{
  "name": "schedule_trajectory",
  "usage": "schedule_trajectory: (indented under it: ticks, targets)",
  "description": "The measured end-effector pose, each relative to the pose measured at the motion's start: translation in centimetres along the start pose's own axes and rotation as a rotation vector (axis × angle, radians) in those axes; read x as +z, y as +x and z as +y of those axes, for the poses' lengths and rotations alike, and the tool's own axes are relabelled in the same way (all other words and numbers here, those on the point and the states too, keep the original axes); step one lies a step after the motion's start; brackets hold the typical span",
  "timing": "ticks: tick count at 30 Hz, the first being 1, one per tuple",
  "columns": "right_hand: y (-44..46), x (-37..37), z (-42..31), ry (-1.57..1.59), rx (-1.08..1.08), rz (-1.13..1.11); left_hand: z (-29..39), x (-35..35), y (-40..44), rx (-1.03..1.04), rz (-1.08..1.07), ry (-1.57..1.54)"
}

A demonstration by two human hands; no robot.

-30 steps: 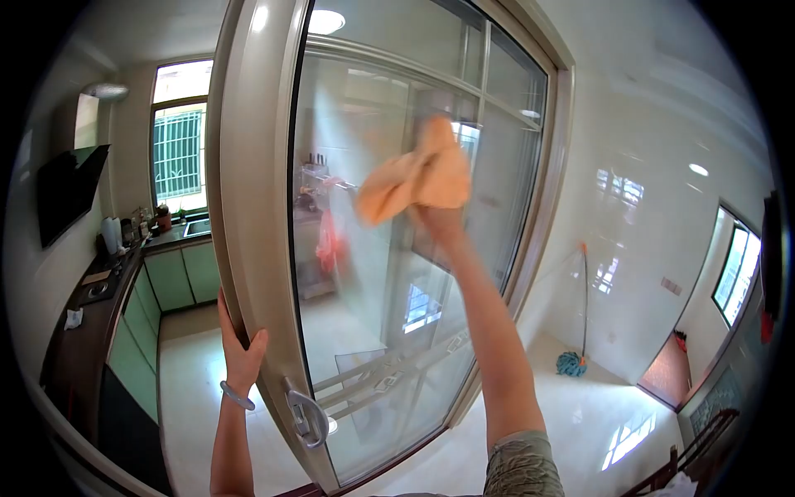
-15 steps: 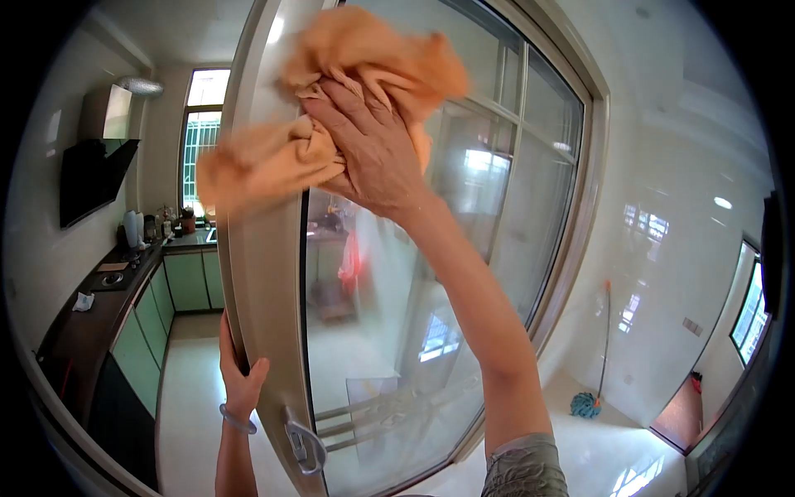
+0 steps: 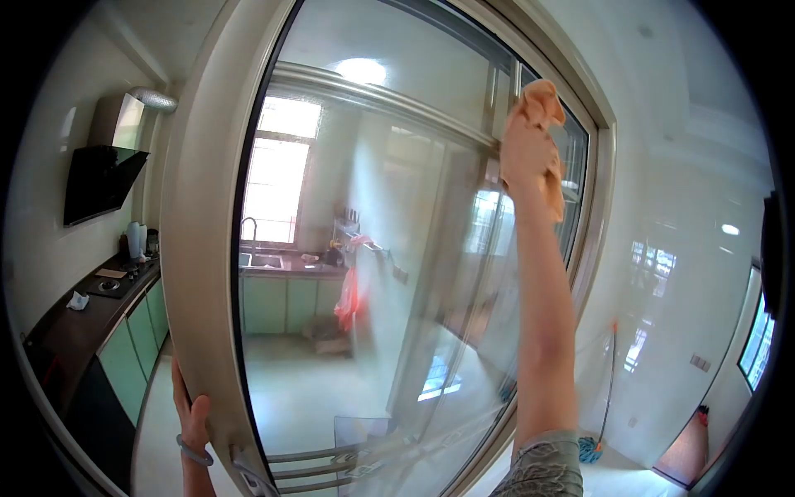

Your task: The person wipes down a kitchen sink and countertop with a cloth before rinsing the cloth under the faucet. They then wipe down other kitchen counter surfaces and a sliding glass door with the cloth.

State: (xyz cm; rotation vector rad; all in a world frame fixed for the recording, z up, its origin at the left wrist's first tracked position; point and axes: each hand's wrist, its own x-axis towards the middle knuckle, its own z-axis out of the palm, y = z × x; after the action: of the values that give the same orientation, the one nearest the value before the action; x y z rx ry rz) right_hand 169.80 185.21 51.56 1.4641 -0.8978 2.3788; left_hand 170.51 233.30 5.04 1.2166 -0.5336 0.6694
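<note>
At the upper right of the glass door, my right hand is closed on an orange cloth, pressing it against the pane near the far side of the frame. Part of the cloth hangs below and beside the hand. My left hand, wearing a bracelet on the wrist, grips the door's beige frame at its left edge, thumb toward me. Some of its fingers are hidden behind that edge. Below it on the frame sits a grey handle.
Left of the door is a kitchen counter with green cabinets, a stove and a black range hood. A pink bag shows through the glass. A mop leans on the right wall.
My right hand has swept the cloth rightward across the glass, and the cloth is more bunched. The door frame and my left hand appear farther left and lower in view.
</note>
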Motion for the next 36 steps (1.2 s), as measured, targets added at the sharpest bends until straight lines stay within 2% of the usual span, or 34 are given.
schedule_trajectory:
  ticks: [2, 4, 5, 7, 8, 10, 11, 13, 15, 16, 17, 18, 19, 20, 22, 23, 24, 26, 28, 30, 31, 33, 34, 36]
  targets:
    - [1.0, -4.6, -4.2, -0.118, -0.339, 0.021, -0.3, -0.2, -0.1, -0.005, 0.004, 0.055]
    - [1.1, -10.7, -10.3, 1.267, -0.298, -0.069, -0.1, -0.6, 0.1, -0.014, -0.016, 0.097]
    - [0.9, -13.6, -12.3, 1.243, -0.368, -0.326, 0.0, -0.9, 0.2, -0.027, -0.043, 0.136]
    - [1.4, -13.1, -17.2, 1.188, -0.817, 0.397, 0.5, -1.7, 0.0, -0.041, -0.049, 0.163]
    - [1.7, -14.9, -17.6, 1.221, -0.873, 0.115, 0.5, -2.1, -0.1, -0.055, -0.06, 0.187]
    - [2.2, -14.2, -19.4, 1.215, -1.035, 0.038, -1.5, -3.7, -0.7, -0.039, -0.011, 0.172]
    - [2.5, -13.3, -19.3, 1.389, -1.098, -0.045, -1.8, -3.4, -0.7, -0.029, 0.045, 0.152]
    - [3.7, -11.4, -18.1, 1.47, -1.138, -0.072, -1.8, -4.3, -0.9, -0.085, -0.003, 0.154]
    - [5.7, -11.1, -12.9, 1.331, -1.003, -0.488, -3.7, -6.6, -0.8, -0.115, 0.025, 0.098]
    - [6.2, -8.6, -11.5, 1.266, -0.972, -0.251, -4.6, -7.7, -0.8, -0.121, 0.007, 0.1]
    - [6.9, -6.9, -9.1, 1.193, -0.953, -0.019, -5.2, -8.4, -1.0, -0.125, 0.081, 0.119]
    - [7.6, -5.4, -6.5, 1.093, -0.915, 0.14, -5.8, -9.0, -1.2, -0.129, 0.159, 0.138]
    - [7.9, -2.0, -4.4, 1.059, -0.794, 0.187, -5.1, -8.2, -1.2, -0.137, 0.149, 0.139]
    - [8.7, -0.5, -1.1, 1.042, -0.83, 0.109, -4.1, -7.1, -1.4, -0.171, 0.164, 0.016]
    - [9.0, 2.8, 5.2, 0.922, -0.743, 0.032, -4.2, -7.5, -1.8, -0.267, 0.173, -0.244]
    - [8.8, 4.5, 8.6, 0.858, -0.691, -0.005, -4.3, -8.0, -1.6, -0.283, 0.168, -0.24]
    - [8.2, 6.1, 11.9, 0.799, -0.641, -0.037, -4.5, -8.5, -1.6, -0.338, 0.321, -0.418]
    - [6.4, 8.3, 18.8, 0.684, -0.53, -0.108, -5.5, -9.9, -1.3, -0.411, 0.482, -0.572]
    - [3.2, 9.5, 24.9, 0.59, -0.402, -0.2, -6.6, -12.8, -1.0, -0.276, 0.509, -0.275]
    - [-0.5, 10.1, 29.6, 0.621, -0.233, -0.291, -6.1, -13.3, -1.3, -0.235, 0.501, -0.084]
    - [-2.4, 10.3, 31.4, 0.771, -0.12, -0.34, -5.0, -11.5, -1.2, -0.157, 0.494, 0.073]
    - [-6.6, 11.8, 34.1, 1.537, 0.215, -0.356, -3.1, -7.3, -0.7, -0.072, 0.517, 0.164]
    - [-9.6, 11.9, 34.7, 1.916, 0.423, -0.361, -2.2, -5.6, -0.8, -0.069, 0.56, 0.105]
    - [-15.4, 10.4, 35.4, 2.56, 0.935, -0.29, -4.5, -11.5, -0.5, 0.037, 0.413, 0.356]
